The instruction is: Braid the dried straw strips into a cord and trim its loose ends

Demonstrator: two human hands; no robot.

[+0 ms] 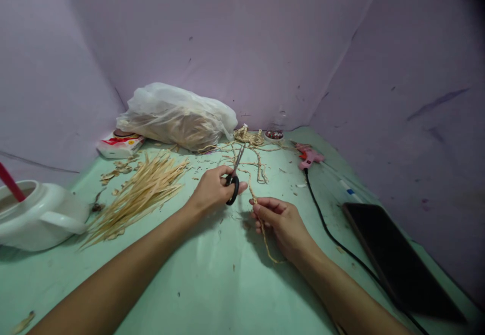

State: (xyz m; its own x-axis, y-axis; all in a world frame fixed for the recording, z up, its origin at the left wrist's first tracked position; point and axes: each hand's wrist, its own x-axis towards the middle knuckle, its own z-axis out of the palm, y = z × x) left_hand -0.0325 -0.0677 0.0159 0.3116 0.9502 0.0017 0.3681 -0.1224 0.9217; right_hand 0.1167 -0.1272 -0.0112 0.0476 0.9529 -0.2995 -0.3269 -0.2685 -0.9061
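My left hand grips a pair of scissors by its black handles, blades pointing up and away from me. Close by on the right, my right hand pinches a thin twisted straw cord between thumb and fingers. One end of the cord hangs down below the hand, and the other runs up past the scissors toward more loose cord on the table. The blades are apart from the piece I hold.
A bundle of dry straw strips lies left, beside a white pot. Behind are a stuffed plastic bag, a tissue pack, coiled braid and a bead container. At right are a pink glue gun, its black cable and a dark tablet.
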